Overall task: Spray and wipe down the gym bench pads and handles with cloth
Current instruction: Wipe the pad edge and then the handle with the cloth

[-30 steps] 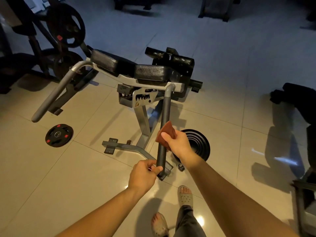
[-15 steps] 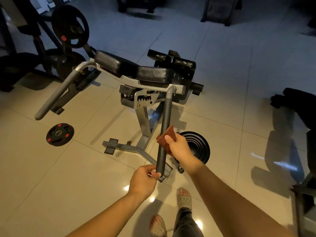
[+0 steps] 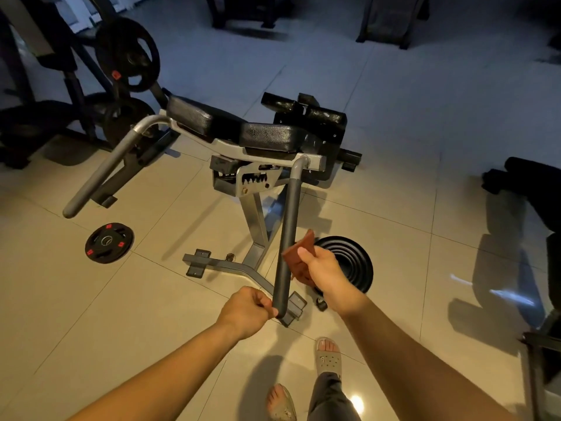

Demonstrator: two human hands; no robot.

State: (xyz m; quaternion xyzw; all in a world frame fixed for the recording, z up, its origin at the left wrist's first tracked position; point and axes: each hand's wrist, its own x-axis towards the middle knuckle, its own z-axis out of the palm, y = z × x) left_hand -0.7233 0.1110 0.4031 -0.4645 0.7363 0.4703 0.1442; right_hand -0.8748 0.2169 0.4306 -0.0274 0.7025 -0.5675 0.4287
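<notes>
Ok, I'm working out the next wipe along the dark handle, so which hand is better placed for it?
Right, probably. The right hand pinches the cloth right at the side of the handle, about midway along. The left hand grips the handle's near end and has no cloth, so it suits steadying.

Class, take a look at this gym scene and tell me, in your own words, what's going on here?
A person is cleaning a gym bench. Their right hand presses a reddish-brown cloth against the dark handle nearest them, while the left hand grips that handle's near end. The black pads sit beyond, with neither hand on them. A small weight plate lies on the tiled floor to the left.
</notes>
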